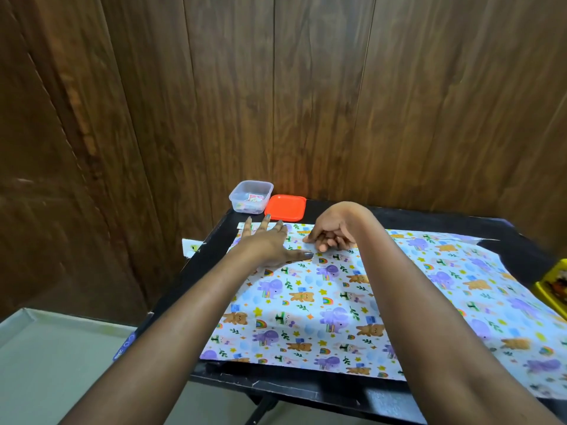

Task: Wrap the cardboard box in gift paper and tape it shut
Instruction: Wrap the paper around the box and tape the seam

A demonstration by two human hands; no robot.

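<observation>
Forearms (184, 317) reached over gift paper (337, 302) on bench (414, 216).
Left grip (267, 240) lay flat, fingers spread, pressing paper; right grip (329, 234) just beside it, fingers curled, hold unclear.

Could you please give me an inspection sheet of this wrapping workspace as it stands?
Surface: black table, mostly covered by paper.
Job's things: gift paper spread flat; cardboard box and tape not seen.
Clutter: clear container with small items, orange lid beside it; yellow object at right edge.
Hands: left hand flat on the paper; right hand curled, fingertips on it, pinch unclear.
Cables: nothing seen.
Surroundings: wood-panel wall; grey tray lower left.
</observation>
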